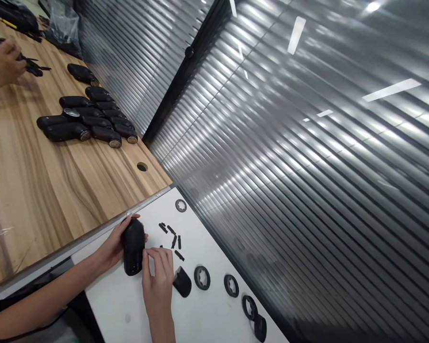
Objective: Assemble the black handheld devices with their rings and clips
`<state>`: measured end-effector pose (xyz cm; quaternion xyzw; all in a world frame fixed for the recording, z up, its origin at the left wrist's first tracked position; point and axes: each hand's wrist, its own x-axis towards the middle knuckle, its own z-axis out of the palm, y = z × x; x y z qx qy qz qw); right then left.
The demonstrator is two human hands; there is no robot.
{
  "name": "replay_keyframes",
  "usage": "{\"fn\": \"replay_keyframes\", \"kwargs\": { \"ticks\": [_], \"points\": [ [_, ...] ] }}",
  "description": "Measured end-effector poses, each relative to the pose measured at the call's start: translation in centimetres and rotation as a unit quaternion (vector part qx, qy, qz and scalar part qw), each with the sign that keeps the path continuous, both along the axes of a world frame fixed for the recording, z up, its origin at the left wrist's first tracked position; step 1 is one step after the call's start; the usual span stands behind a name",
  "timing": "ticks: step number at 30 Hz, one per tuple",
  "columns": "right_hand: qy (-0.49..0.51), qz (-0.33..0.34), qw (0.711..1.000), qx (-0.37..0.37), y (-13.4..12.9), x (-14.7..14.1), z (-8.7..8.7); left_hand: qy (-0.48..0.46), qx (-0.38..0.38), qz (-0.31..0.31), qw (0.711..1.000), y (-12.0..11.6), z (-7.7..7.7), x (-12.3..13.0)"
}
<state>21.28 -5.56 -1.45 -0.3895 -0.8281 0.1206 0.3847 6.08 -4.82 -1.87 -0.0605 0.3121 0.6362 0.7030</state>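
Note:
My left hand (110,247) grips the top of a rounded black plastic housing (133,247) upright on a white board (114,305). My right hand (157,278) pinches the housing's right side with its fingertips, and what they touch is partly hidden. Just right of my hands lie several small black strips (173,238) and a black curved shell piece (182,281). Several black rings with notched inner edges (202,277) run along the board's far side.
Several assembled black handheld devices (87,119) lie on a wooden table (39,162) with a round cable hole (142,166). At its far end, a co-worker's hand (5,62) holds black parts. A ribbed glass panel (289,166) fills the right.

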Motion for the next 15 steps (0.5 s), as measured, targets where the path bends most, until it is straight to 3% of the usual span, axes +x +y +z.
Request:
{"fn": "replay_keyframes", "kwargs": {
  "ticks": [10, 15],
  "points": [
    [-0.007, -0.015, 1.0, 0.008, -0.6, -0.1, 0.3, -0.008, 0.007, 0.006, 1.0, 0.1, -0.4, -0.1],
    [0.062, -0.087, 0.991, -0.084, -1.3, -0.6, -1.0, -0.013, 0.007, 0.007, 1.0, 0.1, -0.2, 0.0]
  ]
}}
